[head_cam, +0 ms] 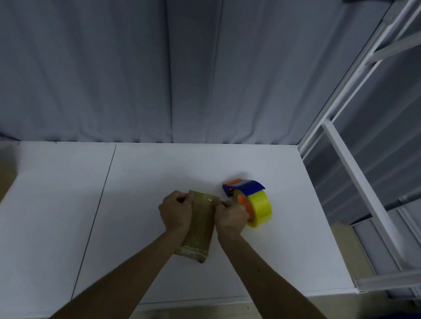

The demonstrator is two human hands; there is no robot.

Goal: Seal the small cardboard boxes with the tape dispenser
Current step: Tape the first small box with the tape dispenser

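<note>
One white table point(150, 173) bears a box point(200, 226) gripped by left hand point(176, 211) and right hand point(230, 218), grey curtain point(111, 56) behind.

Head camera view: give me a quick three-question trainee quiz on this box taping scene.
1. True or false: the tape dispenser lies left of the small cardboard box.
2. What do the left hand and right hand grip? A) the box B) the dispenser C) nothing
3. Fill in: the tape roll is ____.
Key: 1 false; 2 A; 3 yellow.
</note>
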